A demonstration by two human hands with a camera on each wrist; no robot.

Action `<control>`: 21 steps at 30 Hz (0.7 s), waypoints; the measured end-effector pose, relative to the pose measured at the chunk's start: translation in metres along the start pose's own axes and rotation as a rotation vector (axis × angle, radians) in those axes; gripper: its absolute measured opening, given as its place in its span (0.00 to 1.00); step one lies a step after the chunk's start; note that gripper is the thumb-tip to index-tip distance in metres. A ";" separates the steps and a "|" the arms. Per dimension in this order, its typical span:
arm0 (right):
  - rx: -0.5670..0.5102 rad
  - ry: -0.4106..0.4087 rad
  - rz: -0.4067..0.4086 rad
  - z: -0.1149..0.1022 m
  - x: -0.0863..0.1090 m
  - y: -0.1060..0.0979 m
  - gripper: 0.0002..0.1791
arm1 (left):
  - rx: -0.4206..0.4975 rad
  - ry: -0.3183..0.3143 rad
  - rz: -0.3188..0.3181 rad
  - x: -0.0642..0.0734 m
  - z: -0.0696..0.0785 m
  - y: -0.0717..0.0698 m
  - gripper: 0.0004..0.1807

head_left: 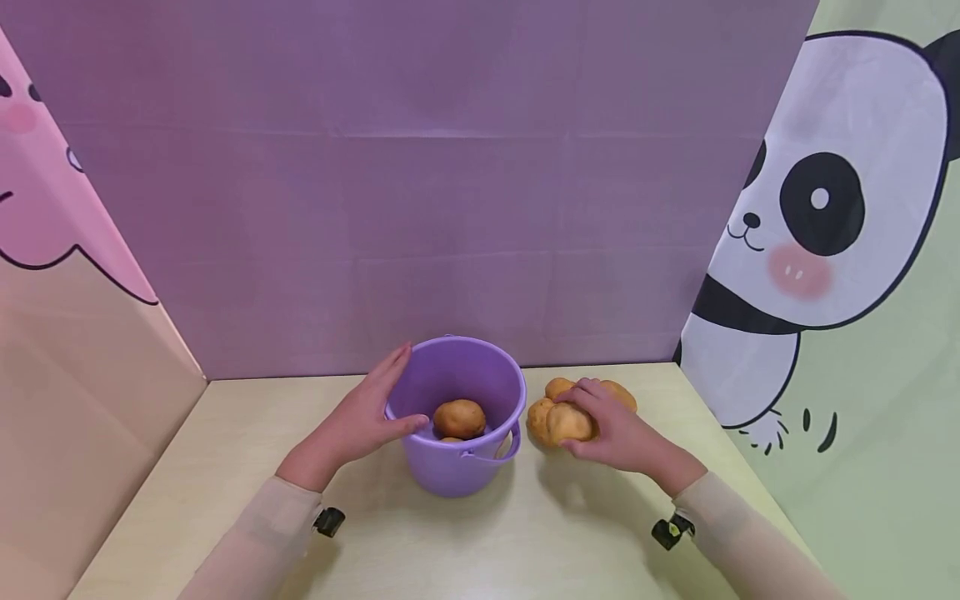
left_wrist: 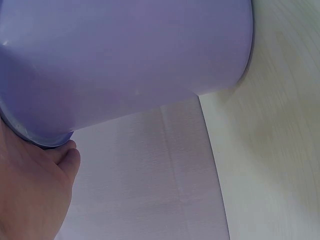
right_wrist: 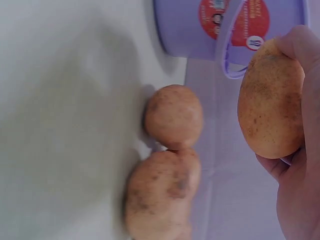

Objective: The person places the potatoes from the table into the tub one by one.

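A purple bucket [head_left: 452, 471] stands upright on the table, with a potato [head_left: 459, 419] visible inside and part of another below it. My left hand [head_left: 367, 417] rests on the bucket's left rim, thumb and fingers spread fairly straight; its fingertips also show against the rim in the left wrist view. To the right of the bucket, my right hand [head_left: 611, 425] grips a potato [right_wrist: 272, 100] between thumb and fingers. In the right wrist view that potato is raised clear of the table. Beside it lie other potatoes [right_wrist: 174, 117], partly hidden by my hand in the head view.
The light wooden table [head_left: 480, 554] ends at a purple back wall [head_left: 450, 183]. A panda-printed panel [head_left: 862, 250] borders the right, and a pink and beige panel [head_left: 75, 375] the left. The bucket's handle [head_left: 510, 450] hangs down on its right side.
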State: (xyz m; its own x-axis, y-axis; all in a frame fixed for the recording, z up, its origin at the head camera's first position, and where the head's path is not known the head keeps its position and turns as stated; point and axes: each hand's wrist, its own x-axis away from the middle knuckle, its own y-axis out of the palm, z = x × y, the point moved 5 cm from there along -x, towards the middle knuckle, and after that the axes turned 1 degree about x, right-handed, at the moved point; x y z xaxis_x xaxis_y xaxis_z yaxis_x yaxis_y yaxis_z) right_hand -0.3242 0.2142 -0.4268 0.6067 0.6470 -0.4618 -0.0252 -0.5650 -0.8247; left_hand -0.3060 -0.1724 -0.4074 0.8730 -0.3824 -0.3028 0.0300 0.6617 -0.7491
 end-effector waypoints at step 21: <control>-0.050 -0.080 0.027 -0.025 -0.053 -0.031 0.27 | -0.006 -0.014 0.002 0.001 0.002 0.000 0.61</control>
State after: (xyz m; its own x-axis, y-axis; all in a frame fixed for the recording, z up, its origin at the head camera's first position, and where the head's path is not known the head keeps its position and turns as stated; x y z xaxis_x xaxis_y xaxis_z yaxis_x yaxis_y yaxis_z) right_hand -0.3359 0.1844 -0.3686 0.5412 0.6687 -0.5098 0.0003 -0.6064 -0.7952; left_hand -0.3038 -0.1714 -0.4063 0.8796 -0.3723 -0.2962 0.0253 0.6584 -0.7523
